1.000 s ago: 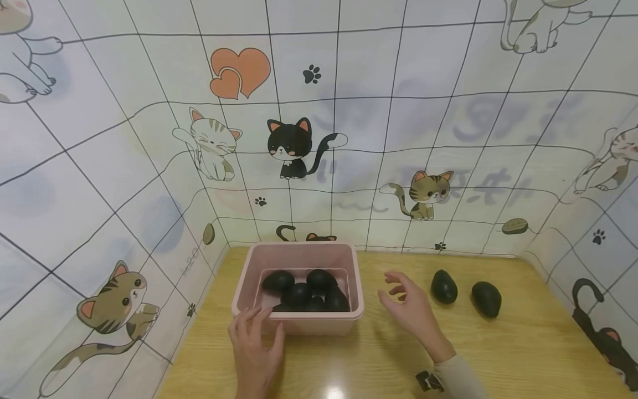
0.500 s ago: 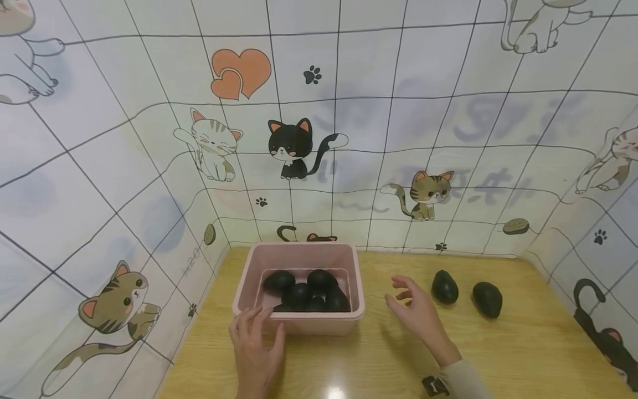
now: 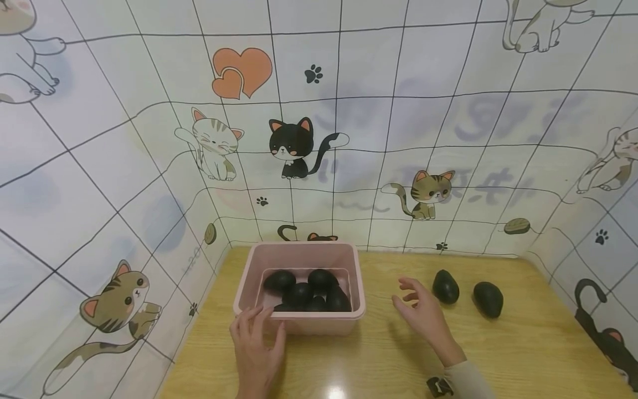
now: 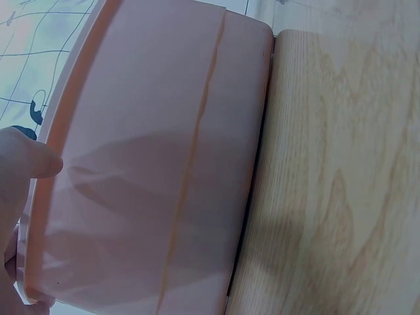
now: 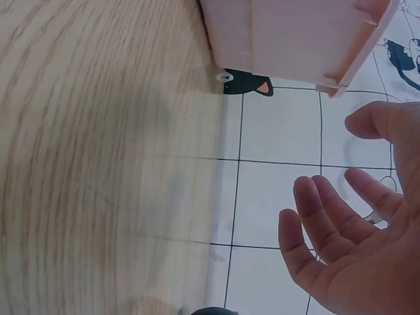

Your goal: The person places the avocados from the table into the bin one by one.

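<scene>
A pink plastic bin (image 3: pixel 311 324) stands toward the back left of the table and holds several dark avocados (image 3: pixel 298 296). My left hand (image 3: pixel 256 349) grips its rim at the near left corner, fingers over the edge and thumb on the outer side. In the left wrist view the thumb overlaps the bin's rim (image 4: pixel 56 138). Right of the bin, my right hand (image 3: pixel 423 316) hovers over the table with loosely bent fingers and nothing in them. Just beyond that hand lies one avocado (image 3: pixel 446 287), and a second avocado (image 3: pixel 488 300) lies farther right.
The light wooden table (image 3: pixel 399 366) meets a wall covering (image 3: pixel 359 177) with cartoon cats and a grid along the back and both sides. A dark strap piece (image 3: pixel 440 387) shows at the right wrist, beside a beige sleeve (image 3: pixel 468 379).
My right hand has drifted right, away from the bin and closer to the two loose avocados. The left hand, the bin and the avocados have stayed put.
</scene>
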`<control>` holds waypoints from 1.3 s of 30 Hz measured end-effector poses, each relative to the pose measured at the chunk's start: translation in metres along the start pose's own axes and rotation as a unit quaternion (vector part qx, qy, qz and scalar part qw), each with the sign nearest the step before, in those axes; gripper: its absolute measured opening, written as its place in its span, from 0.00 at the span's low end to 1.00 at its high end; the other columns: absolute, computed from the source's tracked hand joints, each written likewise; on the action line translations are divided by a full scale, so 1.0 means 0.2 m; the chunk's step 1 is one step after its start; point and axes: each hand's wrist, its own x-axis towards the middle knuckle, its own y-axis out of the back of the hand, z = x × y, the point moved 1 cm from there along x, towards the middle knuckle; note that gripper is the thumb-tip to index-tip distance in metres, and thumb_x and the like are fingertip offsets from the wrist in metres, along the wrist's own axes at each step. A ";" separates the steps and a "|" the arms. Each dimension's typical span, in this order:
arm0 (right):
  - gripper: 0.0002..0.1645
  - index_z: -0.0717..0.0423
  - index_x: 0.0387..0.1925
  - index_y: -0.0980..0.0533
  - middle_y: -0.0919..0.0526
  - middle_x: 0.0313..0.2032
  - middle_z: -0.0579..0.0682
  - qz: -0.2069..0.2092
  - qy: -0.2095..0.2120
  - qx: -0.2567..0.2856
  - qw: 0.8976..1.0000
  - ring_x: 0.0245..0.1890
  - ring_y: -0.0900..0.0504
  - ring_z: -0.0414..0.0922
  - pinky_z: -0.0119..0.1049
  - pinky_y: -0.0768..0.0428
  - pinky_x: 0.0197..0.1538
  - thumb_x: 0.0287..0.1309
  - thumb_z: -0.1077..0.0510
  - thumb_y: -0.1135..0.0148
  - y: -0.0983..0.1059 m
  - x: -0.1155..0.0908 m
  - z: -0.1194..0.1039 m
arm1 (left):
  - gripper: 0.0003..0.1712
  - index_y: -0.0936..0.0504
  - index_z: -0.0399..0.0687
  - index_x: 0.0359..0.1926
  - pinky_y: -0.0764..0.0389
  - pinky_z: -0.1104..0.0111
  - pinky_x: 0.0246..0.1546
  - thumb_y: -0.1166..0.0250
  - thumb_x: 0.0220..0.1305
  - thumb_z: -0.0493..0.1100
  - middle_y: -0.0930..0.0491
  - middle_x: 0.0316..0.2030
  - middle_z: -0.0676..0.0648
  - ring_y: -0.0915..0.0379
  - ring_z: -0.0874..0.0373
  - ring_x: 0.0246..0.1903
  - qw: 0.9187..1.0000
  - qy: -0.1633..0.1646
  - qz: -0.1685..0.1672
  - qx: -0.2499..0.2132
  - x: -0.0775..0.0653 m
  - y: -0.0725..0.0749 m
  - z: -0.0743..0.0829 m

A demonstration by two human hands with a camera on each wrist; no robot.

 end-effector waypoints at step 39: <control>0.32 0.56 0.71 0.27 0.18 0.62 0.62 -0.017 -0.053 -0.007 0.998 0.55 0.14 0.58 0.44 0.16 0.47 0.70 0.50 0.32 0.04 -0.01 0.19 | 0.24 0.14 0.47 0.50 0.32 0.49 0.55 0.21 0.49 0.40 0.19 0.53 0.38 0.32 0.37 0.58 1.000 -0.014 0.019 0.007 0.00 0.00 0.00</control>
